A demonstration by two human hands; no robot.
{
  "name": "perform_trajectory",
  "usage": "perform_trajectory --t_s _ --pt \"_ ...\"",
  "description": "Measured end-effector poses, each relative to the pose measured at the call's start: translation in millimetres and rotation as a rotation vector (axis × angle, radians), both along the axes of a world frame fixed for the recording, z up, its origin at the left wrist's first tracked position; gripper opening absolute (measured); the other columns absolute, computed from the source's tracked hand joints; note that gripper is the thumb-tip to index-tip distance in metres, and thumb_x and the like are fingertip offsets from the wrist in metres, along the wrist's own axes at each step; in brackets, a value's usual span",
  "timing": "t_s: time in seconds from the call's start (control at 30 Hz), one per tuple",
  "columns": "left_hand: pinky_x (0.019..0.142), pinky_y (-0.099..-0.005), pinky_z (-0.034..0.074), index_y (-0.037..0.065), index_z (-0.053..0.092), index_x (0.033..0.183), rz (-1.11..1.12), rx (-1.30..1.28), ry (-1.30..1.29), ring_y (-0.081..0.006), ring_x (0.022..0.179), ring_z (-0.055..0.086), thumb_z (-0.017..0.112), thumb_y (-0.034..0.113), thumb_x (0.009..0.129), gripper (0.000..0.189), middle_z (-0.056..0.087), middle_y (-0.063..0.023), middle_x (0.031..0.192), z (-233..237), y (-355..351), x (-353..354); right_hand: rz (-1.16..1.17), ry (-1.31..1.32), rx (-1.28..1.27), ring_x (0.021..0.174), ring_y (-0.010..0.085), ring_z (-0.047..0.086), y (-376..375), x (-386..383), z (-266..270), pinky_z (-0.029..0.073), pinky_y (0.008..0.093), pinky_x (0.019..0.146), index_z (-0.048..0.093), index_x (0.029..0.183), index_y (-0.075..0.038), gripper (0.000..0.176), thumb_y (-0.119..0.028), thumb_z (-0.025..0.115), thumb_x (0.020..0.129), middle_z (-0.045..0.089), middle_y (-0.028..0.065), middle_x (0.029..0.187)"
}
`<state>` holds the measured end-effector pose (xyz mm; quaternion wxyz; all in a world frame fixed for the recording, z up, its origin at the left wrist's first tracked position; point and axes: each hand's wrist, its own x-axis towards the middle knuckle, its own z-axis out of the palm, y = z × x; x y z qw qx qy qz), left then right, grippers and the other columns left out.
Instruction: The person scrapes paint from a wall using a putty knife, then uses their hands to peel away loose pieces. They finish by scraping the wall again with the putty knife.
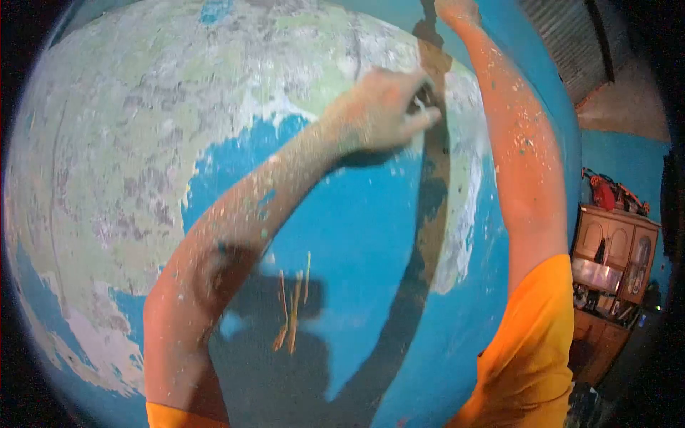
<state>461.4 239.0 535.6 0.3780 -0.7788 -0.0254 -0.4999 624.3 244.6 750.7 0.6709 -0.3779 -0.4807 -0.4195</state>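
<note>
Peeling blue wall (342, 235), worked at with both arms raised.
Flaked patches of pale green and grey paint are seen across the left of the wall. The left hand (385, 107) is held against it near the middle, with the fingers pressed together and pinched around a small tool (424, 100), which is set against a brown upright strip (435, 185). The right hand (457, 10) is cut off by the top edge, so its fingers cannot be told. A wooden cabinet (617, 250) is seen at far right.

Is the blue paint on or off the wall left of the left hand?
Mostly off: wall shows bare grey-green patches beside the left hand.
</note>
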Motion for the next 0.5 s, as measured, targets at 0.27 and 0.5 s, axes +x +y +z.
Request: perform_trajectory --t_s 0.27,0.5 --pt "0.087 -0.0391 0.035 0.005 0.047 0.101 0.153 0.11 0.034 -0.0291 0.088 0.055 0.055 0.031 0.078 0.036 0.06 -0.0135 0.085 0 2 -6 -0.377 -0.053 -0.166 0.092 0.0357 0.056 42 77 67 0.044 0.0419 0.079 0.06 0.1 -0.006 0.034 -0.024 0.045 0.076 0.059 0.0194 0.098" --pt "0.086 -0.0383 0.035 0.005 0.045 0.103 0.219 0.146 0.066 -0.0271 0.088 0.056 0.055 0.03 0.078 0.036 0.06 -0.0122 0.085 -5 2 -1 -0.625 -0.156 -0.204 0.09 0.0345 0.058 37 70 56 0.045 0.0423 0.075 0.062 0.092 -0.001 0.031 -0.024 0.047 0.076 0.059 0.0214 0.094"
